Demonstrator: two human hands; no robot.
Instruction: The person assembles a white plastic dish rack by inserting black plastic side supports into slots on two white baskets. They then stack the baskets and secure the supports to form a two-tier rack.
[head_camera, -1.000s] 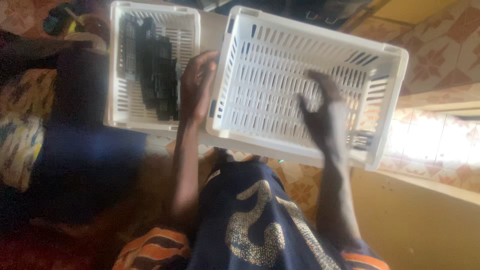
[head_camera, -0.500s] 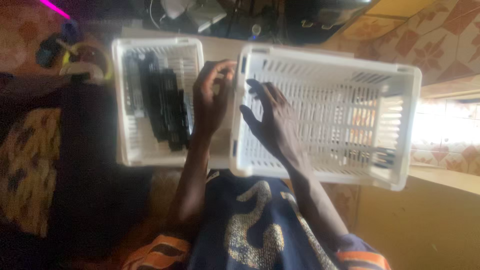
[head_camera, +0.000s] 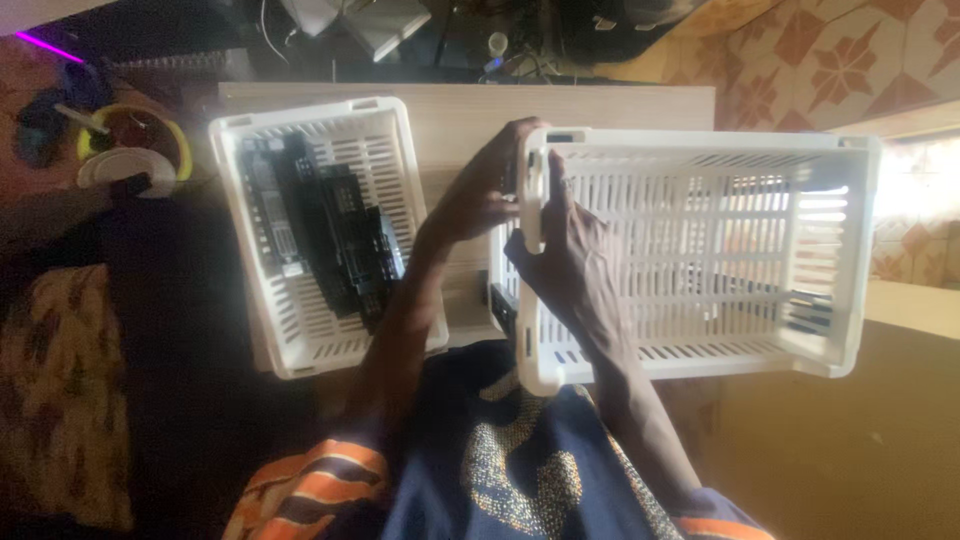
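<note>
Right of centre frame, both hands, left hand (head_camera: 480, 195) and right hand (head_camera: 570, 255), clasping nearly empty white basket (head_camera: 700, 255)'s near rim; black parts (head_camera: 325, 235) already filling left basket (head_camera: 385, 130).

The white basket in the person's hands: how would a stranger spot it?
Start at the pale wooden table. Two white slotted baskets sit there; take the right basket, gripped at its near end by both hands. Unlike the left basket, packed with black parts, it looks nearly empty.

bare table strip (head_camera: 455, 130) between two baskets (head_camera: 700, 250)
</note>
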